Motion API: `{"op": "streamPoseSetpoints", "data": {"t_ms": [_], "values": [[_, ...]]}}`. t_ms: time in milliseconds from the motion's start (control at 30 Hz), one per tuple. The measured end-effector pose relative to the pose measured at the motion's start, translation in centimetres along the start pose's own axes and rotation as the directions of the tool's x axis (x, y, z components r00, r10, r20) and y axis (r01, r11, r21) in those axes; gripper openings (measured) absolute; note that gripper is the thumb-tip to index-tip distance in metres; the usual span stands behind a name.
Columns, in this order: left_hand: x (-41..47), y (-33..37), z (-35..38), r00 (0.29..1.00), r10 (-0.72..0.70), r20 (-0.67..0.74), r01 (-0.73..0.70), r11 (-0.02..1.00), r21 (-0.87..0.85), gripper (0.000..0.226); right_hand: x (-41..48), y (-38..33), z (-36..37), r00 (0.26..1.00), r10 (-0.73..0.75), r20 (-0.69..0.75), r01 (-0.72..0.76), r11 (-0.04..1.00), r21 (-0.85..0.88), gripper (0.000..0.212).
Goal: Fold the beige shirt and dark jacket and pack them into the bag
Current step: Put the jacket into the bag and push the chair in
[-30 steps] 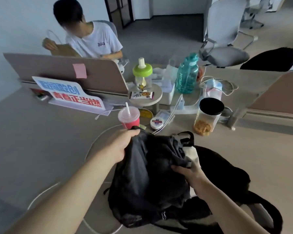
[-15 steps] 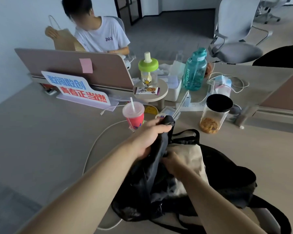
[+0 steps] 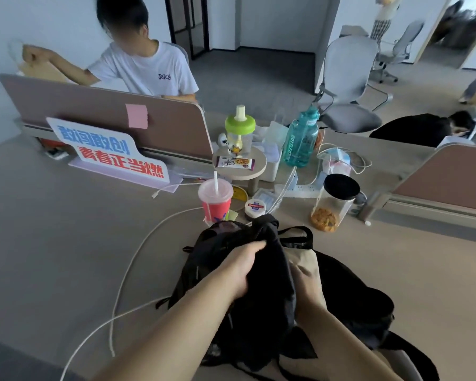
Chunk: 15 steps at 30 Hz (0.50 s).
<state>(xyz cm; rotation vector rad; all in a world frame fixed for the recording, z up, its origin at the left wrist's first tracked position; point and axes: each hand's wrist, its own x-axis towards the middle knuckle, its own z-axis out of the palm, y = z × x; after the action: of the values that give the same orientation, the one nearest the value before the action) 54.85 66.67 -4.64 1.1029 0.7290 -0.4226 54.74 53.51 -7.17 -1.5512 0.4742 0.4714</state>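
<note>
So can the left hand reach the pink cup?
Probably, yes: the pink cup stands just past the bag, nothing between, but the left hand grips the bag and must let go first.

Black bag [image 3: 217,257] upright on desk [image 3: 66,257], mouth open. Beige shirt [image 3: 305,257] bunched, partly in the mouth, top sticking out. Dark jacket [image 3: 352,292] crumpled at bag's 3 o'clock, touching.

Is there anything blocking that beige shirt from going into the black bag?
Nothing visible does. The left hand holds the edge of the bag aside, and the right hand rests on the beige shirt, which is already partly inside the opening.
</note>
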Motion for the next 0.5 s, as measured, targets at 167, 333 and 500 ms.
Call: {"op": "streamPoseSetpoints", "data": {"t_ms": [167,333,500], "values": [[-5.2,1.3,3.3,0.952,-0.019,0.305,-0.05,0.975,0.214,0.064,-1.2,-3.9,-5.7,0.946,-0.091,-0.312,0.098,0.995,0.004,0.015],[-12.4,3.5,0.5,0.947,0.313,-0.068,-0.288,0.925,0.248,0.044,-3.9,-10.8,-3.2,0.947,-0.269,-0.177,0.259,0.963,-0.077,0.014],[-19.8,1.3,-10.4,0.697,0.381,-0.607,-0.418,0.904,0.087,0.031,-9.7,-10.4,4.9,0.89,-0.375,0.258,0.415,0.902,-0.122,0.019]]}}
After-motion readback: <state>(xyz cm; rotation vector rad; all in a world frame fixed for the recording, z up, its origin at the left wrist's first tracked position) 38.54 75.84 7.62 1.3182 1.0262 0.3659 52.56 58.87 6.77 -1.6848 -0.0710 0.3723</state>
